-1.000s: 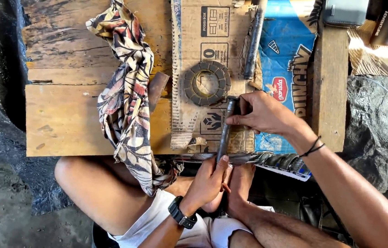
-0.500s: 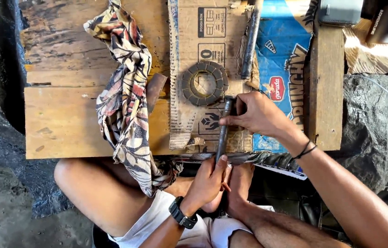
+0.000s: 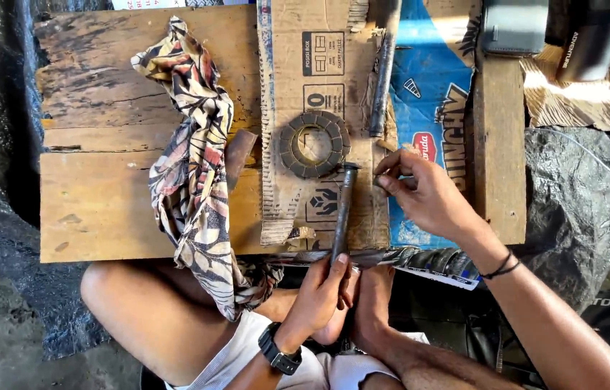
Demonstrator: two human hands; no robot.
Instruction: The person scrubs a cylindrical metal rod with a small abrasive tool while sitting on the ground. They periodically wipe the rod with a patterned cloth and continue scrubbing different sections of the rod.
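A dark metal rod (image 3: 342,206) lies along a flattened cardboard sheet (image 3: 287,65), its top end just below a round ring-shaped friction disc (image 3: 314,144). My left hand (image 3: 323,289) grips the rod's lower end at the board's near edge. My right hand (image 3: 424,193) hovers just right of the rod's top end and is off it. Its thumb and forefinger are pinched close together, and I cannot tell whether something small is between them.
A patterned cloth (image 3: 193,166) drapes over the wooden board (image 3: 103,195), beside a rusty metal piece (image 3: 237,155). A second dark rod (image 3: 381,79) lies above the disc. A blue printed bag (image 3: 428,94), a wooden plank (image 3: 500,144), a dark case (image 3: 514,25) and a black cylinder (image 3: 594,40) lie to the right.
My right hand has let go of the rod's top end and moved a little to the right, fingers pinched. My left hand still holds the lower end.
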